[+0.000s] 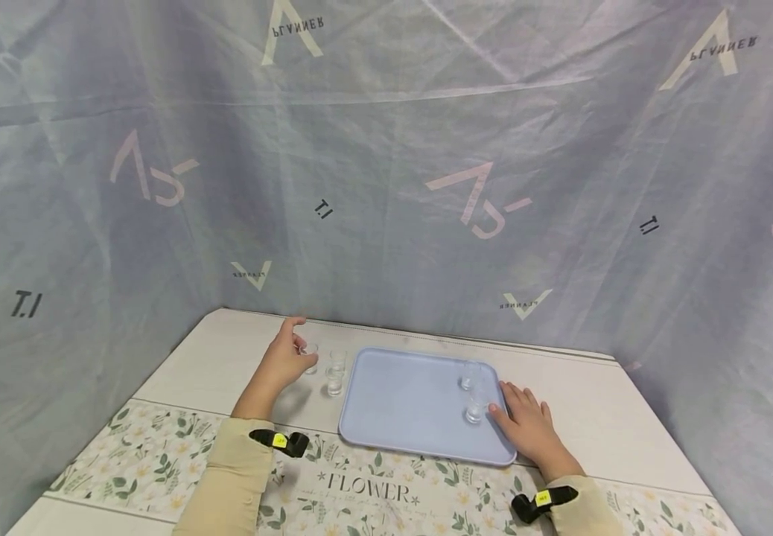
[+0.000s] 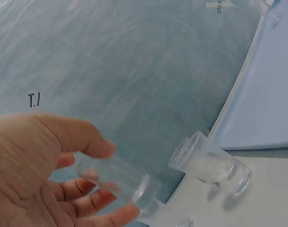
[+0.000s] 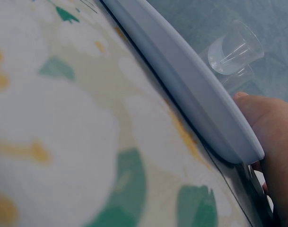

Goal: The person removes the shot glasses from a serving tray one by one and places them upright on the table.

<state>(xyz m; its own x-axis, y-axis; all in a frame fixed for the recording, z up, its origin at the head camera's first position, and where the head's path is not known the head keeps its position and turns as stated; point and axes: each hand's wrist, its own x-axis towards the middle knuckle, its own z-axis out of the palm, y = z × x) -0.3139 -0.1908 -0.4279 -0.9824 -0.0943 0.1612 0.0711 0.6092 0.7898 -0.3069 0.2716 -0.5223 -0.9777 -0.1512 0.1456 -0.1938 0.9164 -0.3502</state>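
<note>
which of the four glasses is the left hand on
The far-left glass, off the tray. The left hand curls round it; its neighbour stands free, and two others stand on the tray.

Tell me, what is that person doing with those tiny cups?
A person sits at a table with four small clear cups. The left hand reaches around one cup beside a blue tray, its fingers curled about it. The right hand rests flat at the tray's edge, where two cups stand.
</note>
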